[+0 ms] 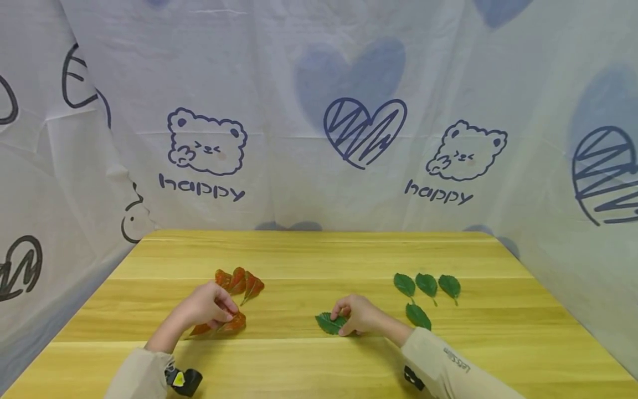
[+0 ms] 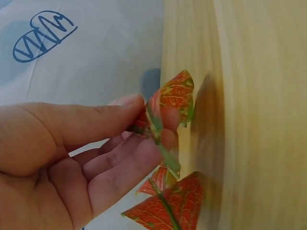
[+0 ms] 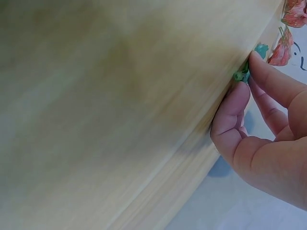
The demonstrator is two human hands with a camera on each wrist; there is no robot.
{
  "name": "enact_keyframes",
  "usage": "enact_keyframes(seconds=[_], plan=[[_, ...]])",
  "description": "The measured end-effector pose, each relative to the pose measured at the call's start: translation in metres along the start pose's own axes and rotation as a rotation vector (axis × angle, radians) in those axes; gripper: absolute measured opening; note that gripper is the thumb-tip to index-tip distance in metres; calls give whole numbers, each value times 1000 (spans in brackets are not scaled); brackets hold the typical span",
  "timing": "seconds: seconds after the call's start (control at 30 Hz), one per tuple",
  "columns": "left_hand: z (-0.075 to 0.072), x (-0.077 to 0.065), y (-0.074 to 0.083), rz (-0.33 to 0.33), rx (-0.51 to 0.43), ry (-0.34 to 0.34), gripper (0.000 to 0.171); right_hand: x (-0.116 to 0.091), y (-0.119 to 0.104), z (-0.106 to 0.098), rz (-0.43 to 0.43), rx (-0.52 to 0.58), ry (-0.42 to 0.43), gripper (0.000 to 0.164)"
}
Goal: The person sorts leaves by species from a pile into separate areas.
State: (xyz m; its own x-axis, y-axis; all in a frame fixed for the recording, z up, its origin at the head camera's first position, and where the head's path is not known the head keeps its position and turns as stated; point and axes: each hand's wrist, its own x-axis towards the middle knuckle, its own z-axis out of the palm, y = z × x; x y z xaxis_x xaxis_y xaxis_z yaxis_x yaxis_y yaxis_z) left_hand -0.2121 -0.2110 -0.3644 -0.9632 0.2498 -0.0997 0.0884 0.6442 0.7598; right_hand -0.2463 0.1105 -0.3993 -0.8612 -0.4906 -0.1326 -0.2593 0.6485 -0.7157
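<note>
On the left of the table, my left hand (image 1: 208, 305) pinches a red leaf (image 2: 180, 96) between thumb and fingers. In the head view that red leaf (image 1: 236, 322) shows just below the fingertips, and another red leaf (image 1: 200, 330) pokes out under the hand. Near the table's middle my right hand (image 1: 363, 315) grips a green leaf (image 1: 326, 323) by its right end, low over the wood; its tip points left. The right wrist view shows only a small part of the green leaf (image 3: 242, 75) between thumb and fingers.
Behind the left hand lie several red leaves (image 1: 238, 281) fanned close together. Right of the right hand are several green leaves (image 1: 426, 284), in a row with one (image 1: 417, 316) in front. The wooden table (image 1: 309, 260) ends at a printed cloth (image 1: 289, 183) behind it.
</note>
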Motion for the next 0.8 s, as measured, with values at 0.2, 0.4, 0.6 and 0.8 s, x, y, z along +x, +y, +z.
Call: enact_keyframes(seconds=[0.2,0.4,0.6,0.8], plan=[[3,2,-4,-46,-6,11,14,1,0,1,2,-7,6,25],[4,1,-6,-57,-3,-26,21,0,0,1,3,1,6,28],[3,1,-9,-55,-10,-47,21,1,-1,1,-17,19,-14,33],[2,2,-12,-52,-20,-73,21,1,-1,0,-59,31,-27,32]])
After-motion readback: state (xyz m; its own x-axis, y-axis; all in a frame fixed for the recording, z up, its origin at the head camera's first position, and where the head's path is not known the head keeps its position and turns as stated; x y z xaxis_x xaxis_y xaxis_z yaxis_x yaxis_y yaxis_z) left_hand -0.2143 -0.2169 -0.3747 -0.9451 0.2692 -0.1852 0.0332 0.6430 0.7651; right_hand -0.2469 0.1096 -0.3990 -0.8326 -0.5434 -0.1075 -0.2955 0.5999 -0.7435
